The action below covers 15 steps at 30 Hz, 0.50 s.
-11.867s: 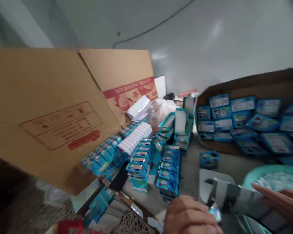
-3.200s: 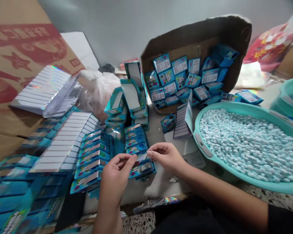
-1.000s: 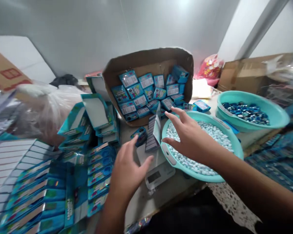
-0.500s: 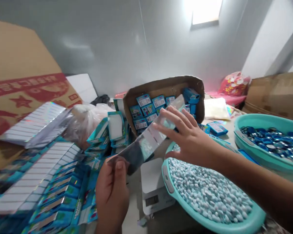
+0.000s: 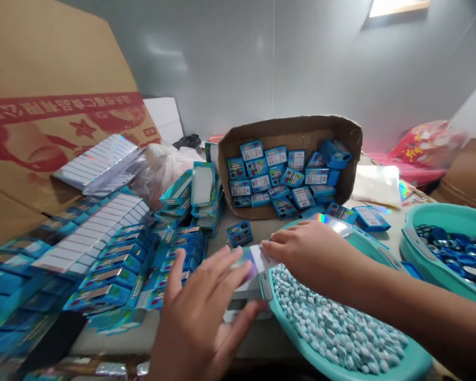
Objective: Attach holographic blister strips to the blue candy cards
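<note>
My right hand (image 5: 305, 243) is closed on a clear plastic pouch (image 5: 257, 260), holding it over the left rim of a turquoise basin (image 5: 416, 365). One end of the pouch sticks out beyond the hand with a rainbow sheen. My left hand (image 5: 206, 307) is open, fingers spread, beside the pouch's near end; I cannot tell whether they touch. Pale blue and white candy-like pieces (image 5: 333, 317) fill the basin. Partly behind my left hand sits a small white scale (image 5: 241, 304). A single blue box (image 5: 239, 234) lies just beyond the hands.
An open cardboard box (image 5: 289, 129) at the back holds several small blue boxes. Blue display cartons (image 5: 107, 275) and striped white sheets (image 5: 95, 233) crowd the left. On the right, another turquoise basin (image 5: 412, 238) contains blue, shiny round pieces. A large carton (image 5: 55, 58) stands far left.
The view has turned left. My left hand has let go of the pouch's near end and spread its fingers. My right hand, earlier spread along the pouch, has closed on it and lowered it.
</note>
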### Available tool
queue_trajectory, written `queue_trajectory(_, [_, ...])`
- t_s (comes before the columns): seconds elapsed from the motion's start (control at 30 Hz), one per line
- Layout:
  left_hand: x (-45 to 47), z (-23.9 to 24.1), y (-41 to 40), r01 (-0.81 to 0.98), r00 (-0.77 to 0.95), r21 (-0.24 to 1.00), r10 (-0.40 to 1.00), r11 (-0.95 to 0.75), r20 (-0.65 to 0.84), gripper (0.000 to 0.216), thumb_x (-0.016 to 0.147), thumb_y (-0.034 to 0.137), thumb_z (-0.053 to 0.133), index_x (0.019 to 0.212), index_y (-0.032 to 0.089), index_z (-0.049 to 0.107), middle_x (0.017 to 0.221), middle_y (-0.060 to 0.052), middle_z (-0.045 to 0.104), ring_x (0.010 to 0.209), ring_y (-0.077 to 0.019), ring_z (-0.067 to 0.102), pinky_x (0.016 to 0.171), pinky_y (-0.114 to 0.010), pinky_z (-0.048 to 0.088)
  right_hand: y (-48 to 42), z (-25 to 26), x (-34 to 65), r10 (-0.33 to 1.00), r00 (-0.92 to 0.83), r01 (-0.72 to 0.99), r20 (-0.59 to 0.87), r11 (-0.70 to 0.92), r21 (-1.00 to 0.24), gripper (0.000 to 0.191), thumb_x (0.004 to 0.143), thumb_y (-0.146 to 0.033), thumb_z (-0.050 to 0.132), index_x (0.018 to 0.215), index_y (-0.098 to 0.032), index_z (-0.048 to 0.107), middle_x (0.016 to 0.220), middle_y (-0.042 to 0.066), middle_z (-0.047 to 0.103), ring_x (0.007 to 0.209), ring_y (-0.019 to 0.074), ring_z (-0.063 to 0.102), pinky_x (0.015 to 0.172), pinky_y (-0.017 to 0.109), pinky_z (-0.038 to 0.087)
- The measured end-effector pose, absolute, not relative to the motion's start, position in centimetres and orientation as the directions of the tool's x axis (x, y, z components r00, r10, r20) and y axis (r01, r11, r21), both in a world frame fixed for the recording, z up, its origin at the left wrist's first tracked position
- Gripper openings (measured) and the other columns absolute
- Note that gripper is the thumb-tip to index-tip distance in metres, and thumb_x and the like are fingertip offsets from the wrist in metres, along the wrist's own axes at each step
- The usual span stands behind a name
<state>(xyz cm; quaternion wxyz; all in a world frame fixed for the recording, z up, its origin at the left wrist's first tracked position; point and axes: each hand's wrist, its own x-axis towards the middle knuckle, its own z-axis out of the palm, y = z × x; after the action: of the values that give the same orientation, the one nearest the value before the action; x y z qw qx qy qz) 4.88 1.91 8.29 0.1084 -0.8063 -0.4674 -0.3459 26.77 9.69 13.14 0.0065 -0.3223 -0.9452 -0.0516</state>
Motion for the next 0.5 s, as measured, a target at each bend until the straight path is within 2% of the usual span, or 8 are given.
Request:
queue_trajectory(0.03, [5.1,8.5,2.1,0.795,0.414,0.084,0.639,-0.6,0.648,0.024,0.096,0.027,0.058,0.12,0.025,0.064,0.117,-0.003,0.072,0.107,-0.02,0.068,0.12,-0.048,0.028,9.3,13.2,26.7,0.609,-0.792,0.61,0.034,0.788,0.089,0.012,0.083,-0.009,0.067,0.09,-0.019,0.067,0.078,0.004,0.069,0.065,0.0225,0.065,0.053,0.031,0.034])
queue_trajectory(0.07, [5.3,8.5,2.5,0.771,0.443,0.069,0.611,-0.633,0.657,0.02,0.096,0.02,0.058,0.115,0.023,0.065,0.108,-0.001,0.074,0.098,-0.017,0.07,0.114,-0.041,0.038,8.9,13.1,26.8,0.609,-0.792,0.611,0.047,0.787,0.083,0.01,0.083,-0.01,0.068,0.086,-0.019,0.066,0.077,0.003,0.068,0.065,0.0227,0.064,0.054,0.031,0.033])
queue_trajectory(0.13, [5.7,8.0,3.3,0.75,0.392,0.144,0.609,-0.646,0.69,0.018,0.096,0.016,0.058,0.111,0.022,0.066,0.1,-0.001,0.075,0.09,-0.0148,0.07,0.094,-0.03,0.05,8.0,12.7,27.4,0.62,-0.776,0.628,0.12,0.777,0.046,0.008,0.086,-0.012,0.067,0.087,-0.02,0.065,0.076,0.003,0.068,0.067,0.0222,0.064,0.058,0.032,0.033])
queue_trajectory(0.2, [6.0,7.3,4.1,0.732,0.357,0.206,0.622,-0.65,0.697,0.021,0.095,0.018,0.061,0.114,0.022,0.066,0.103,-0.002,0.075,0.091,-0.0158,0.07,0.084,-0.027,0.053,7.1,12.2,28.2,0.654,-0.733,0.662,0.187,0.749,-0.021,0.01,0.089,-0.013,0.064,0.094,-0.021,0.066,0.076,0.001,0.067,0.067,0.0203,0.062,0.061,0.033,0.032])
queue_trajectory(0.27, [6.0,6.6,4.7,0.706,0.416,0.153,0.58,-0.691,0.7,0.028,0.093,0.015,0.063,0.12,0.022,0.065,0.106,-0.002,0.075,0.093,-0.0165,0.07,0.088,-0.029,0.053,6.1,11.9,29.0,0.718,-0.672,0.716,0.182,0.693,-0.085,0.014,0.091,-0.013,0.062,0.099,-0.023,0.067,0.073,-0.001,0.067,0.063,0.0181,0.06,0.06,0.032,0.029])
queue_trajectory(0.37, [5.8,6.1,5.3,0.66,0.509,-0.014,0.434,-0.751,0.744,0.035,0.088,0.009,0.068,0.121,0.02,0.066,0.103,-0.003,0.075,0.093,-0.0175,0.07,0.093,-0.031,0.051,5.2,12.0,29.6,0.787,-0.601,0.767,0.14,0.618,-0.175,0.013,0.096,-0.017,0.059,0.098,-0.024,0.069,0.073,-0.001,0.068,0.06,0.0162,0.058,0.056,0.032,0.026])
queue_trajectory(0.5, [4.6,6.5,5.5,0.674,0.48,-0.08,0.353,-0.734,0.803,0.042,0.079,0.012,0.08,0.118,0.021,0.068,0.1,-0.004,0.076,0.091,-0.0195,0.07,0.095,-0.037,0.051,4.8,12.8,29.2,0.815,-0.563,0.741,0.141,0.573,-0.352,0.013,0.097,-0.023,0.059,0.101,-0.022,0.072,0.075,0.002,0.07,0.062,0.0145,0.06,0.058,0.027,0.034])
